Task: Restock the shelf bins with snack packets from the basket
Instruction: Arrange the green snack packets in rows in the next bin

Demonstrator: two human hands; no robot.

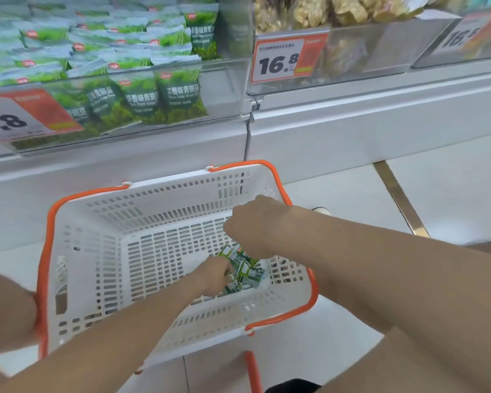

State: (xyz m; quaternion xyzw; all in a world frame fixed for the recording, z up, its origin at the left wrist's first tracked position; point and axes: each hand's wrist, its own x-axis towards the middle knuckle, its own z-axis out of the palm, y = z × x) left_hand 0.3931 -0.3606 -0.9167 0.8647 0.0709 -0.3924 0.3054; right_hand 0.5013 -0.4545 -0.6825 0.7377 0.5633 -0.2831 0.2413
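Our left hand (213,273) is curled round some packets (245,272) in the near right corner of the basket (165,185). Our right hand (253,225) sits over them with its fingers hidden, so we can't tell its grip. They look light, crinkly and probably slippery, so we'd bunch them by the crimped edges. The basket walls crowd our wrists, but straight up looks free. The bin (153,109) up left is already piled high.
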